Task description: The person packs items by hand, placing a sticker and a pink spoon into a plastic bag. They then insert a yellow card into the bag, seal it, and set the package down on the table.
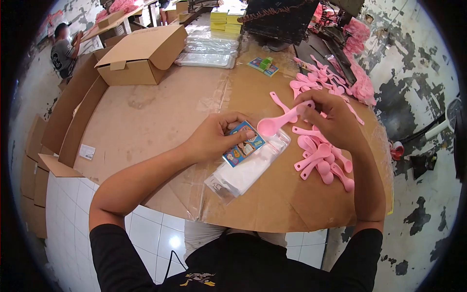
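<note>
My left hand (219, 136) is closed on a small blue printed card pack (243, 146), its thumb across the top corner. Beneath the pack lie clear plastic bags (255, 168), flat on the cardboard-covered table. My right hand (328, 114) pinches the handle end of a pink measuring spoon (275, 124), whose bowl points left toward the card pack and overlaps the bags' upper end in this view. Close below my right hand is a heap of similar pink spoons (321, 160). A further pile of pink spoons (316, 78) spreads beyond it.
Behind, a second card pack (263, 65) carries a green item. Stacked clear plastic packs (206, 48) and a brown carton (138, 56) stand at the back left, near yellow-edged stacks (226, 20). A dark box (277, 22) stands at the back. Far left, another person (64, 53) sits.
</note>
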`<action>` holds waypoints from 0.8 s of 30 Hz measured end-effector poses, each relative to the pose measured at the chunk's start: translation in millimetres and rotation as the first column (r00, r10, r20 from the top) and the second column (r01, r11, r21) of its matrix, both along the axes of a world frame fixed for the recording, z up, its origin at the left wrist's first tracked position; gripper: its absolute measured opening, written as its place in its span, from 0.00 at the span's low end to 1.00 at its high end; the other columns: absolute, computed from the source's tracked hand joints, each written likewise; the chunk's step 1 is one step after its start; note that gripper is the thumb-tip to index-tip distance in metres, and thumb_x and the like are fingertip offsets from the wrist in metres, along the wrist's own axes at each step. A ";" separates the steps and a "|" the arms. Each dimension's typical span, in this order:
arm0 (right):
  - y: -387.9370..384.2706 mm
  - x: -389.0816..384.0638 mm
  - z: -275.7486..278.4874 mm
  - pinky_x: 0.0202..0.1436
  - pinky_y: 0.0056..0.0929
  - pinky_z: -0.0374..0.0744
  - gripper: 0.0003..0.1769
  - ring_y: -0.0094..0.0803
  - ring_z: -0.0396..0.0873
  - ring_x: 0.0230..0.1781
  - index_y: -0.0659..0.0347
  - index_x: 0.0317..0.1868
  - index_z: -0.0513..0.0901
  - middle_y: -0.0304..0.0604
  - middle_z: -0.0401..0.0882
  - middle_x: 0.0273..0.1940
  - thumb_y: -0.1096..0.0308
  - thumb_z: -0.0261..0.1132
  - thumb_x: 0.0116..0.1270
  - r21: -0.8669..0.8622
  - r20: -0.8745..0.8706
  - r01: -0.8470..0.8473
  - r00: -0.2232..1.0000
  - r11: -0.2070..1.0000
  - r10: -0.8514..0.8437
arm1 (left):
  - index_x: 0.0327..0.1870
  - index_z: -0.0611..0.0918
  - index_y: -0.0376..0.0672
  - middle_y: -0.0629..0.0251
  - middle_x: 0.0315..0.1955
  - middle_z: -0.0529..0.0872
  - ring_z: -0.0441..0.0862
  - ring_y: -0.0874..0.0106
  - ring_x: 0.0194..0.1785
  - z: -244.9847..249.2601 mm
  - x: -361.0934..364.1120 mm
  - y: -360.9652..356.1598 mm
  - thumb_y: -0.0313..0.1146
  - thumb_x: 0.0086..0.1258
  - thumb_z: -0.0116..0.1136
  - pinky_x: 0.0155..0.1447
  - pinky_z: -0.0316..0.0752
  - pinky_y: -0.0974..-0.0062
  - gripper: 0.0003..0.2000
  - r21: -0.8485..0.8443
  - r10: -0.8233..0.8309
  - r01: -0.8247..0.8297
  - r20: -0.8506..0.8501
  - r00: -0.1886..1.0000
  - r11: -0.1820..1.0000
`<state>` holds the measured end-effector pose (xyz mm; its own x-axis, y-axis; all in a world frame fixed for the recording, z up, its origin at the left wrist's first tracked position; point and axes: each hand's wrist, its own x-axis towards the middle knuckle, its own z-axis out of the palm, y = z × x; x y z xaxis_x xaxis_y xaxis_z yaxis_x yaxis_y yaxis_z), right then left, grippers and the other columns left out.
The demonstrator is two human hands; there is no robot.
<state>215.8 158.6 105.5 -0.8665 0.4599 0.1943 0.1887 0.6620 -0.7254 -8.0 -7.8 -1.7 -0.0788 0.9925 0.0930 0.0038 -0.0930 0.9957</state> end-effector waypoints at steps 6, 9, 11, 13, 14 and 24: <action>-9.4 -13.7 -4.1 0.36 0.19 0.71 0.08 0.16 0.72 0.32 0.64 0.48 0.85 0.33 0.81 0.36 0.71 0.67 0.72 0.081 -0.017 0.084 0.996 0.993 -0.083 | 0.59 0.82 0.34 0.66 0.41 0.91 0.84 0.84 0.42 8.7 3.3 -3.6 0.33 0.80 0.61 0.44 0.81 0.81 0.14 -0.082 -0.034 0.033 -0.014 0.999 0.996; 0.8 -14.0 -8.1 0.33 0.20 0.73 0.10 0.16 0.74 0.30 0.65 0.50 0.85 0.34 0.81 0.34 0.68 0.67 0.74 0.110 -0.045 -0.006 0.999 0.994 0.011 | 0.61 0.82 0.35 0.67 0.41 0.91 0.84 0.85 0.42 6.4 3.7 -2.4 0.33 0.80 0.61 0.44 0.80 0.81 0.15 -0.064 -0.015 0.014 -0.008 1.000 0.998; 2.1 -14.2 -10.3 0.32 0.21 0.74 0.11 0.17 0.75 0.28 0.65 0.51 0.85 0.35 0.81 0.33 0.68 0.66 0.75 0.123 -0.053 -0.063 0.996 0.990 0.070 | 0.61 0.82 0.35 0.67 0.41 0.91 0.84 0.85 0.42 4.4 3.7 -1.6 0.33 0.80 0.61 0.44 0.80 0.81 0.16 -0.051 -0.014 0.014 -0.016 1.000 0.999; -2.4 -15.9 -12.6 0.31 0.22 0.74 0.11 0.17 0.75 0.28 0.65 0.52 0.84 0.35 0.80 0.32 0.68 0.66 0.76 0.155 -0.057 -0.070 0.995 0.985 0.080 | 0.61 0.82 0.34 0.68 0.40 0.91 0.84 0.85 0.41 4.8 2.5 -1.5 0.34 0.80 0.61 0.44 0.80 0.81 0.16 -0.058 -0.031 0.028 -0.050 0.998 0.998; -3.0 -16.0 -13.1 0.38 0.23 0.75 0.13 0.18 0.77 0.35 0.65 0.55 0.83 0.36 0.82 0.35 0.67 0.64 0.77 0.123 -0.024 -0.070 0.997 0.990 0.074 | 0.61 0.82 0.34 0.68 0.40 0.91 0.83 0.85 0.41 4.7 2.4 -1.2 0.34 0.80 0.61 0.44 0.80 0.81 0.16 -0.057 -0.023 0.019 -0.070 0.997 0.998; -28.0 -33.0 -42.3 0.85 0.47 0.41 0.50 0.43 0.60 0.80 0.64 0.82 0.55 0.54 0.65 0.77 0.30 0.28 0.79 -0.317 -0.122 -0.487 0.872 0.814 0.475 | 0.63 0.80 0.37 0.68 0.46 0.89 0.84 0.83 0.45 13.3 4.2 -8.0 0.40 0.80 0.62 0.48 0.79 0.81 0.19 -0.059 -0.212 0.222 0.140 0.967 0.973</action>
